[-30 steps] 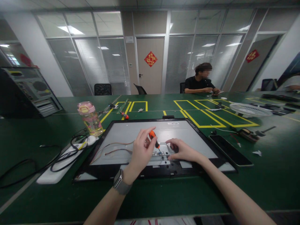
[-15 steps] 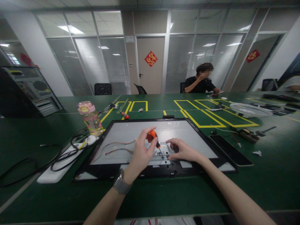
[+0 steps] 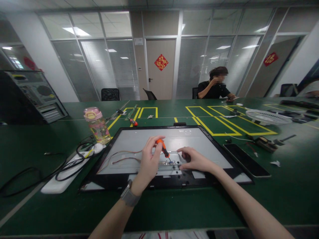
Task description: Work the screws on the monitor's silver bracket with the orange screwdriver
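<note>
The green tabletop reaches out past the flat panel on every side, giving its whole back support. Well to the left of the panel stands a computer tower, which leaves my elbows room. The panel itself lies directly in front of me with its grey side up, probably so that the small parts on it face me. Beyond its right far corner is a white fan grille; to its left rests a white strip-shaped device with black cables heaped over it. A pink-lidded bottle stands upright just left of the panel, and a dark slab, perhaps a phone, lies just to its right.

Both my hands are over the panel's near middle. My left hand grips a screwdriver; my right hand curves its fingers and thumb at the right end of a metal bracket, seemingly to steady it, though I cannot tell whether they pinch it. The orange-and-black screwdriver leans, tip down among small parts on the panel, presumably tilted to reach them. Thin wires trail across the panel's left half.
</note>
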Demonstrator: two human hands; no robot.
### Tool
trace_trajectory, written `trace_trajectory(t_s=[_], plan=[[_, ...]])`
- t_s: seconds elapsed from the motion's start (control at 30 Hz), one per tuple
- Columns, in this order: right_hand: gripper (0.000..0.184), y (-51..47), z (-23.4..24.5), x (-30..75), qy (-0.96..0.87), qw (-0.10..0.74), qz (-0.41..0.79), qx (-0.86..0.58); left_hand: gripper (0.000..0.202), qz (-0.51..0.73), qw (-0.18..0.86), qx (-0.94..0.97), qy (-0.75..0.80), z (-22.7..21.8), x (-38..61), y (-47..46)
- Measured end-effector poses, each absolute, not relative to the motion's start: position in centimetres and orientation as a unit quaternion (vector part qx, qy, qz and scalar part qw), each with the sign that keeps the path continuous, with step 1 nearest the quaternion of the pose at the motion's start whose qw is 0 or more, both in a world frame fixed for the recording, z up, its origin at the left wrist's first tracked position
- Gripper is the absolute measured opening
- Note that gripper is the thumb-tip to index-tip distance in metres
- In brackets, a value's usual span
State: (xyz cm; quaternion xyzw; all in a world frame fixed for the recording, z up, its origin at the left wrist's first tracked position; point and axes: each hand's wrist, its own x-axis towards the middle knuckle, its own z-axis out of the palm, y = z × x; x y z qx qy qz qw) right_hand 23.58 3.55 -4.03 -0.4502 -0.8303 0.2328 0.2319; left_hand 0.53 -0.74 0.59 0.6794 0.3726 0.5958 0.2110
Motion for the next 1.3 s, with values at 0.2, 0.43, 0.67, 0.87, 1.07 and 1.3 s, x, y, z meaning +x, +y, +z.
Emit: trace_trajectory(t_s=[0.2, 0.43, 0.67, 0.87, 1.07, 1.3], plan=[[0.061, 3.51, -3.93, 23.55, -0.831, 0.232, 0.233, -0.449, 0.02, 0.598, 0.181, 0.688, 0.369, 0.55, 0.66, -0.6], [0.063, 3.65, -4.06, 23.61, -0.829, 0.226, 0.24, -0.452, 0.03, 0.59, 0.223, 0.691, 0.354, 0.56, 0.33, -0.81], [0.062, 3.51, -3.95, 23.54, -0.827, 0.228, 0.238, -0.455, 0.024, 0.581, 0.173, 0.696, 0.385, 0.46, 0.51, -0.64], [0.062, 3.6, -4.02, 23.59, -0.83, 0.23, 0.236, -0.449, 0.03, 0.581, 0.168, 0.69, 0.398, 0.62, 0.4, -0.85], [0.063, 3.78, -4.35, 23.69, -0.834, 0.227, 0.233, -0.446, 0.021, 0.585, 0.12, 0.701, 0.39, 0.52, 0.47, -0.96], [0.063, 3.81, -4.32, 23.68, -0.836, 0.226, 0.232, -0.443, 0.03, 0.58, 0.138, 0.711, 0.373, 0.61, 0.36, -1.02]])
